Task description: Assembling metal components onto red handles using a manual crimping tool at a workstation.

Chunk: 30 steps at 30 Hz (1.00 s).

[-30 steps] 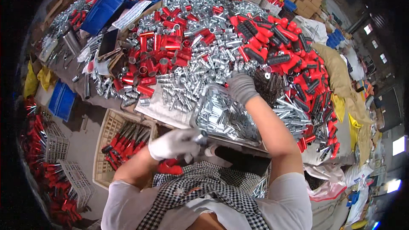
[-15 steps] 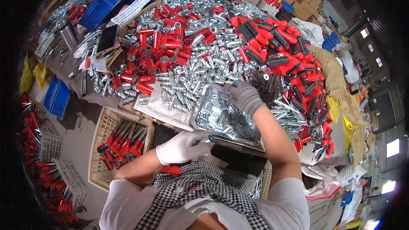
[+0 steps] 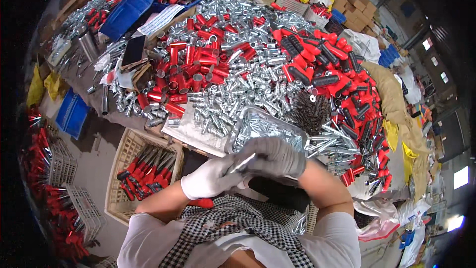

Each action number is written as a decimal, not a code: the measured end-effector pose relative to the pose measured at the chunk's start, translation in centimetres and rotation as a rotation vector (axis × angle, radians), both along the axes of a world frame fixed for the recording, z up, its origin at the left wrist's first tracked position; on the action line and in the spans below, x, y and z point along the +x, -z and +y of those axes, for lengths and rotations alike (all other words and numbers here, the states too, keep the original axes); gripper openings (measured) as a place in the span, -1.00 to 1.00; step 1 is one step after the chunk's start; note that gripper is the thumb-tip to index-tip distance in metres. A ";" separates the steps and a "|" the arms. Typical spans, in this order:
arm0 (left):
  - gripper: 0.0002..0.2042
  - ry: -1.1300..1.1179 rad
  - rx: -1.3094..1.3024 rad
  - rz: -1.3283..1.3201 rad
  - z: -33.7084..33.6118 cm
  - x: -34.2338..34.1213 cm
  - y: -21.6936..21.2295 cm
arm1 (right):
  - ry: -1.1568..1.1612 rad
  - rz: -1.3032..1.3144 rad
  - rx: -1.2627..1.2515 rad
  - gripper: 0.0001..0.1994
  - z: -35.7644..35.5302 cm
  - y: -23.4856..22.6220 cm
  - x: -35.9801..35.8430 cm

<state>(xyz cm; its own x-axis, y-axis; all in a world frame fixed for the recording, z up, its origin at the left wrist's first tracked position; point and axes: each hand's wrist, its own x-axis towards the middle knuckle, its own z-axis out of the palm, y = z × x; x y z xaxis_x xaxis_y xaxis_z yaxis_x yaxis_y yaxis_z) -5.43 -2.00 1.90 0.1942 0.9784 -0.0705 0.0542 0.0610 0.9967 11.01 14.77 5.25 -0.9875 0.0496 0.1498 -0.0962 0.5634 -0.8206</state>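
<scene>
My left hand (image 3: 209, 177), in a white glove, is closed around a shiny metal tube (image 3: 243, 164) in front of my checked apron. Below that wrist a red handle end (image 3: 201, 202) shows, roughly in line with the tube; the glove hides whether they join. My right hand (image 3: 277, 156), gloved in grey and blurred, is bent in at the tube's upper end, with its fingertips mostly hidden. Just beyond it stands a metal tray (image 3: 231, 141) of small silver pins (image 3: 263, 124). Dark coil springs (image 3: 310, 111) lie heaped behind the tray's right side.
Silver fittings (image 3: 238, 89), red tubes (image 3: 198, 62) and red-black handles (image 3: 322, 52) cover the bench. At lower left, a cream crate (image 3: 115, 188) holds several red-handled tools (image 3: 148, 171). A phone (image 3: 134, 50) and a tilted blue bin (image 3: 131, 10) are at the far left.
My right hand has come back from the tray's far right edge to the metal tube at my left hand. The left hand still grips the tube, which has tilted.
</scene>
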 end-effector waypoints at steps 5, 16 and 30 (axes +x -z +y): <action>-0.46 -0.011 0.367 0.036 1.8 -0.3 3.5 | -0.228 0.147 0.195 -0.73 1.1 -0.3 -1.5; -0.51 -0.145 0.514 0.252 5.3 -3.6 3.2 | -0.605 -0.283 0.214 -0.52 7.3 1.5 -8.4; -0.79 -0.112 0.169 0.133 5.5 -3.1 2.9 | 0.851 -0.406 0.875 -0.40 27.4 2.1 -25.9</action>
<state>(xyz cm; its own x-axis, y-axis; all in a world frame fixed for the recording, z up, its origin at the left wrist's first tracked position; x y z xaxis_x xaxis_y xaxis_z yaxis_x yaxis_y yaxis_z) -8.57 3.48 -0.99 0.0834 0.9935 0.0780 0.1882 -0.0926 0.9778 -14.93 42.12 3.13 -0.6762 0.7215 0.1493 0.7257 0.6872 -0.0339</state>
